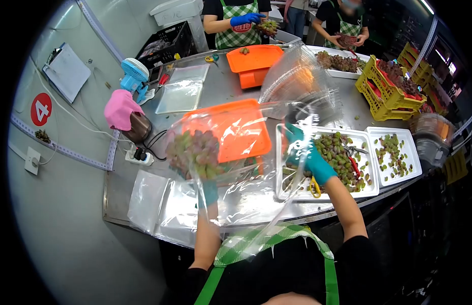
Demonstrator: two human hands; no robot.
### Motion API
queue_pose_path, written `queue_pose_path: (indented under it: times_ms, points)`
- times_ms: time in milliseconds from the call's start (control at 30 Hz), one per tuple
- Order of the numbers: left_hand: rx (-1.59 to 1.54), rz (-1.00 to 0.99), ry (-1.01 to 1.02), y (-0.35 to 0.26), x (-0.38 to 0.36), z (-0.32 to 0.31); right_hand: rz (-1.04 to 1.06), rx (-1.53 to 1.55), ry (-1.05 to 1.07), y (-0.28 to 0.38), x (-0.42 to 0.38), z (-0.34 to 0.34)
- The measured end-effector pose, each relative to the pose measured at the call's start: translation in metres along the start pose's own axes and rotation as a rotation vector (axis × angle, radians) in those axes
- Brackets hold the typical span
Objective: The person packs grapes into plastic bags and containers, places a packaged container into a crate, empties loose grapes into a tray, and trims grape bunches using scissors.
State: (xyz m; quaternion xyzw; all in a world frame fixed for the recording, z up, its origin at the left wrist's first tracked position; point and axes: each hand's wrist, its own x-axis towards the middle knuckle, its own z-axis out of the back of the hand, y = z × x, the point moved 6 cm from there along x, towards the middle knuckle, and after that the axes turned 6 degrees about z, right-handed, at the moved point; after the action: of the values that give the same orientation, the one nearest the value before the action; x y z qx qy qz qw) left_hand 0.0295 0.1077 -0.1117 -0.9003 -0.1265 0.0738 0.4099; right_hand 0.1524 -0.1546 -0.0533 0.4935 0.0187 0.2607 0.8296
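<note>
A large clear plastic bag point(231, 203) stretches between my two green-gloved hands. Inside or behind its left end is a clump of green and purple succulent leaves point(192, 152). My left hand point(208, 193) is under that clump, seen through the plastic, its fingers hidden. My right hand point(306, 152) is closed on the bag's right edge, above a white tray point(282, 190) of loose succulent leaves. Behind the bag lies an orange scale tray point(246, 129). Red-handled shears point(353, 165) and a yellow-handled tool point(315, 188) rest in the white tray.
Flat plastic bags point(147, 198) lie at the table's left front. Clear plastic containers point(291, 76) stand behind. A second white tray point(396, 175) and yellow crates point(378, 96) are at right. Two co-workers handle plants across the table, one with a blue glove point(247, 19).
</note>
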Motion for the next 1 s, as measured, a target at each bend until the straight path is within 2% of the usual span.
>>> queue_pose_path:
  times_ms: [67, 133, 267, 333, 433, 533, 633, 733, 767, 867, 900, 967, 1000]
  points:
    - [-0.08, 0.073, 0.138, 0.026, 0.031, -0.051, 0.055, 0.141, 0.049, 0.033, -0.027, 0.015]
    - [-0.165, 0.158, 0.256, 0.055, 0.052, -0.097, 0.112, 0.193, 0.004, 0.053, -0.043, 0.029]
    - [-0.307, 0.332, 0.403, 0.111, 0.048, -0.164, 0.307, 0.056, -0.156, 0.09, -0.057, 0.07]
    - [-0.331, 0.393, 0.44, 0.131, 0.033, -0.186, 0.404, -0.098, -0.151, 0.112, -0.065, 0.082]
    - [-0.341, 0.45, 0.459, 0.154, 0.01, -0.207, 0.47, -0.394, 0.051, 0.13, -0.073, 0.073]
    - [-0.34, 0.476, 0.461, 0.168, -0.007, -0.218, 0.331, -0.78, 0.662, 0.094, -0.082, 0.031]
    - [-0.331, 0.494, 0.456, 0.177, -0.02, -0.223, 0.755, -0.599, 0.126, 0.092, -0.101, 0.032]
    - [-0.34, 0.514, 0.463, 0.185, -0.026, -0.23, 0.578, -0.236, 0.368, 0.073, -0.108, 0.046]
    - [-0.344, 0.524, 0.471, 0.187, -0.026, -0.232, 0.365, -0.223, 0.446, 0.063, -0.11, 0.054]
    - [-0.392, 0.553, 0.502, 0.195, -0.025, -0.242, 0.363, -0.176, 0.009, 0.078, -0.112, 0.104]
    - [-0.406, 0.561, 0.518, 0.195, -0.024, -0.245, 0.374, 0.06, -0.162, 0.083, -0.118, 0.12]
    - [-0.449, 0.581, 0.543, 0.196, -0.021, -0.252, 0.566, 0.247, -0.357, 0.102, -0.13, 0.107]
    - [-0.481, 0.595, 0.56, 0.195, -0.019, -0.256, 0.484, 0.35, -0.281, 0.1, -0.137, 0.099]
